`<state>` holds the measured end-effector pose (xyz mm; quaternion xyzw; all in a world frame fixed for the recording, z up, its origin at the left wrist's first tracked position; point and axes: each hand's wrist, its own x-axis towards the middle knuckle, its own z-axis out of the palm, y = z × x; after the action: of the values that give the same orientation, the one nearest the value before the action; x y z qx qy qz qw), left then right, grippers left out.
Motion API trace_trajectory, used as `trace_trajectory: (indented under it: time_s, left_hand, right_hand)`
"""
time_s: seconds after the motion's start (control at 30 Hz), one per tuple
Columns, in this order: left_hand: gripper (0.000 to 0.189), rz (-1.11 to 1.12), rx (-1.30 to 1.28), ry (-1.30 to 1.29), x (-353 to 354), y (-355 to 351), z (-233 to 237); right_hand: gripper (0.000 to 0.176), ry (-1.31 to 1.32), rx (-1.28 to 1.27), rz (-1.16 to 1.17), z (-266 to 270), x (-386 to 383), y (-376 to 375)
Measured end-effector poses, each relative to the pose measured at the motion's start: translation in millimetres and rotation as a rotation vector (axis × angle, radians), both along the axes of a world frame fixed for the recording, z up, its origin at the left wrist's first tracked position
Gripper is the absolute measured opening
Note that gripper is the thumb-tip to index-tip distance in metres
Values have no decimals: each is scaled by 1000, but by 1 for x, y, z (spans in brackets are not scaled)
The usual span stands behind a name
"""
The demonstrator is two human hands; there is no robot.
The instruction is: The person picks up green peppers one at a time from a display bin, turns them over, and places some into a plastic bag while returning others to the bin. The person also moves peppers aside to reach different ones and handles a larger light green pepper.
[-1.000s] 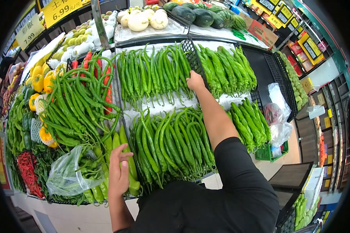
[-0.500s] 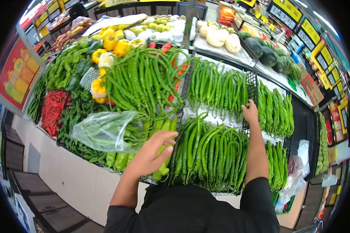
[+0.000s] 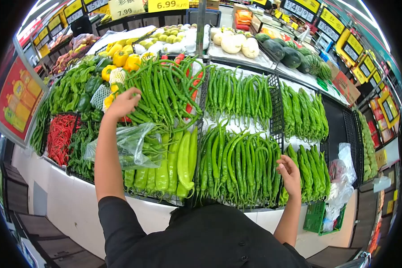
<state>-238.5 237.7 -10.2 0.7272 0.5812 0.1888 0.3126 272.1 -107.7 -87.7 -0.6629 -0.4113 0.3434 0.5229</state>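
Observation:
My left hand (image 3: pixel 126 103) reaches over the left edge of a loose heap of long green chili peppers (image 3: pixel 165 91). Its fingers are slightly bent and a little apart; whether they touch the peppers is hard to see. Below that wrist lies a clear plastic bag (image 3: pixel 131 147) with green peppers in it, on top of a row of thick light-green peppers (image 3: pixel 163 167). My right hand (image 3: pixel 290 175) hovers at the divider beside the front row of long green peppers (image 3: pixel 239 165), fingers loosely curled and apart, nothing in them. Shorter green peppers (image 3: pixel 310 172) lie just right of it.
Black crate walls (image 3: pixel 276 107) separate the pepper rows. Red chilies (image 3: pixel 61 138) and yellow bell peppers (image 3: pixel 120 59) lie to the left. White melons (image 3: pixel 232 43) and watermelons (image 3: pixel 306 62) are behind. A green basket (image 3: pixel 315 219) stands low at the right, with plastic bags above it.
My left hand has moved up and left, from over the light-green peppers to the heap's left edge. My right hand has come down toward me from the back row. The view has shifted slightly.

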Motion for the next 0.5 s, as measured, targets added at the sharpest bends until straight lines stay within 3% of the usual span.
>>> trace_trajectory:
  time_s: [0.07, 0.17, 0.4, 0.5]
  left_hand:
    - [41, -21, -181, 168, 6, 20, -19]
    - [42, 58, -258, 269, 17, 32, -26]
    - [32, 239, -101, 65, -2, 27, -30]
    - [30, 147, -112, 65, -5, 10, -33]
  right_hand:
    - [38, -28, 27, -37, 2, 4, -16]
    - [36, -55, 54, -82, 0, 4, -28]
    - [34, -195, 35, -55, -5, -7, -35]
    - [33, -246, 43, 6, -4, -13, -26]
